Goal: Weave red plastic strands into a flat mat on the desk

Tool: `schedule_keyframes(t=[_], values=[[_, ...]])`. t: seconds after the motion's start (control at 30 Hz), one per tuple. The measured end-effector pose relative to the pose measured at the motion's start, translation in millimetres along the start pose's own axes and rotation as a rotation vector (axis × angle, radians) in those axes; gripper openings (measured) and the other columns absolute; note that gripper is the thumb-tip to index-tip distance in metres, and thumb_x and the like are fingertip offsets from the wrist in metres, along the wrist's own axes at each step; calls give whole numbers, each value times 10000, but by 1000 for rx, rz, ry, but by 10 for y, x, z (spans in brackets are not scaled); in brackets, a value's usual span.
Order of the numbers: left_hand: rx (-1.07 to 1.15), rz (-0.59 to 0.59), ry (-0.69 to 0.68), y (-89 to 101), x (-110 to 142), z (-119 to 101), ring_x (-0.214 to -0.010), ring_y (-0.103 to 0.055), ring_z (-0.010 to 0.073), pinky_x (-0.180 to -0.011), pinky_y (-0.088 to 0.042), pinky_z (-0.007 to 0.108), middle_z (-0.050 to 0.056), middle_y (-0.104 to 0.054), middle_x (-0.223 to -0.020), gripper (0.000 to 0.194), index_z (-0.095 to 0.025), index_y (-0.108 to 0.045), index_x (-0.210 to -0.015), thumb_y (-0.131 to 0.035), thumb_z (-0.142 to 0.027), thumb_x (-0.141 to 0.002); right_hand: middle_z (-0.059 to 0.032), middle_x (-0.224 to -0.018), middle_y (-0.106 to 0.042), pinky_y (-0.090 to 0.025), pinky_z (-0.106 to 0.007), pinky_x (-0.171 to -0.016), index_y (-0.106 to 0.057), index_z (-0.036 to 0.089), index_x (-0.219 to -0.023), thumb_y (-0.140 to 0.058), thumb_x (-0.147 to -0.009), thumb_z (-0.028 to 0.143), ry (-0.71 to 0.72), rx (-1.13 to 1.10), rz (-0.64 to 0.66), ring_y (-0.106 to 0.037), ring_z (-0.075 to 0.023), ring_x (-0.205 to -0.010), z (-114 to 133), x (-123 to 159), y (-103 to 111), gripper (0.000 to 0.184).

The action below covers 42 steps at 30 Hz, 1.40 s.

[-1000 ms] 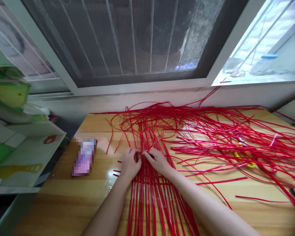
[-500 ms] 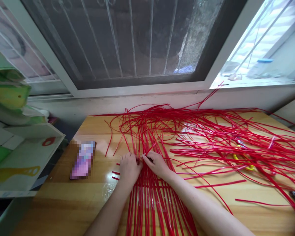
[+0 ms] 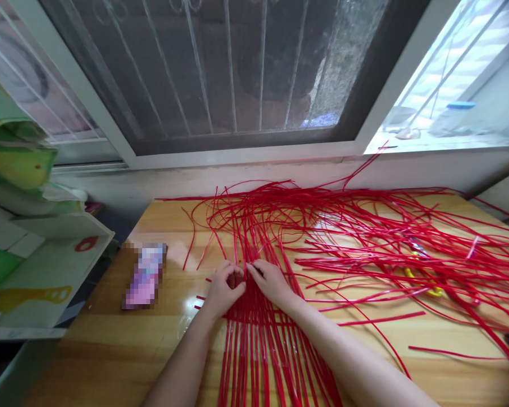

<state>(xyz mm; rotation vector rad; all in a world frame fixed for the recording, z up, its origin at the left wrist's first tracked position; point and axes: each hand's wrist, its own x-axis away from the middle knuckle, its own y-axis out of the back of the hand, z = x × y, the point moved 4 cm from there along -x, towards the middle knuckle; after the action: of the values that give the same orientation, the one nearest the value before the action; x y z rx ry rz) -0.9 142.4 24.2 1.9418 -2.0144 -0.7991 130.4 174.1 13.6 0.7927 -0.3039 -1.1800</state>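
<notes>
Strips of glossy red plastic [image 3: 265, 373] run in a fan down the middle of the pale wooden table [image 3: 110, 350] in the head view, crossed by a few short strips near the hands. At the table's middle, the left hand [image 3: 225, 288] rests on the fan's left side, its thumb and forefinger curved with a small gap between their tips; whether it has hold of a strip I cannot tell. The right hand [image 3: 272, 282] lies just beside it, thumb and forefinger nearly together at a strip; whether they pinch it I cannot tell. A tangled heap of loose red strips [image 3: 365, 249] covers the table's far edge and right side, with a curved yellow item [image 3: 436, 291] partly under it. On the table's left side lies a pixelated pink-and-blue rectangular object [image 3: 145, 277]. A grey-framed window [image 3: 246, 155] stands beyond the table's far edge.
</notes>
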Motion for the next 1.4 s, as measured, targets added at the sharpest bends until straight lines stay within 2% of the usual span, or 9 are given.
schedule_keyframes(t=[0.27,0.47,0.6,0.7,0.87,1.03,1.13,1.27,1.4], values=[[-17,-57,-86,15,-6,-64,-967,-470,188,-872,-377,358,56,-479,-942,124,-194,-607,-824,-537,-196,-721,-16,-703,-588,-339,-214,-579,-602,169,-691,-519,-736,108,60,168,103,-522,-123,-654,-3,10,-68,113],[-5,-89,-96,-18,-28,-59,-975,-499,176,-889,-376,374,48,-548,-1019,465,-246,-445,-1173,-565,-233,-724,-20,-706,-593,-356,-219,-593,-607,166,-703,-562,-696,114,28,140,106,-532,-133,-670,-43,9,-81,69],[-85,-267,57,12,-2,93,-785,-546,167,-730,-436,332,53,-587,-853,194,-176,-557,-932,-459,-259,-787,10,-649,-543,-322,-201,-535,-575,171,-636,-582,-740,222,89,93,102,-484,-105,-599,18,20,-47,117],[-122,-359,236,61,27,206,-736,-556,181,-676,-437,332,67,-602,-817,218,-164,-557,-882,-407,-308,-817,16,-637,-526,-311,-199,-526,-564,171,-627,-585,-741,225,97,83,89,-464,-99,-586,41,27,-24,128],[-71,-437,193,149,19,186,-884,-552,196,-777,-418,356,80,-602,-941,258,-177,-545,-959,-352,-310,-850,14,-673,-524,-337,-205,-548,-565,185,-729,-516,-738,141,126,14,80,-470,-101,-605,69,71,8,66],[36,-513,135,182,67,104,-817,-542,157,-717,-420,290,65,-559,-927,280,-184,-461,-1071,-366,-335,-856,-14,-769,-538,-400,-241,-611,-456,180,-1047,-486,-710,130,131,-59,-72,-504,-128,-671,199,158,149,342],[100,-554,59,164,130,15,-747,-527,131,-680,-418,255,48,-539,-875,270,-186,-457,-1050,-394,-352,-847,-80,-956,-545,-414,-301,-740,-445,186,-1127,-501,-753,193,264,13,-25,-502,-180,-872,352,185,140,378],[298,-494,-63,106,172,-76,-645,-506,110,-610,-419,230,9,-511,-737,282,-191,-437,-1048,-372,-381,-850,-57,-854,-560,-414,-270,-691,-565,185,-882,-475,-815,215,286,41,80,-505,-158,-805,349,151,18,116],[341,-437,-9,116,114,16,-596,-487,114,-555,-406,236,8,-506,-688,311,-186,-473,-948,-226,-364,-882,-16,-664,-532,-385,-228,-572,-531,171,-677,-374,-883,285,131,-45,20,-485,-118,-619,180,96,-24,283]])
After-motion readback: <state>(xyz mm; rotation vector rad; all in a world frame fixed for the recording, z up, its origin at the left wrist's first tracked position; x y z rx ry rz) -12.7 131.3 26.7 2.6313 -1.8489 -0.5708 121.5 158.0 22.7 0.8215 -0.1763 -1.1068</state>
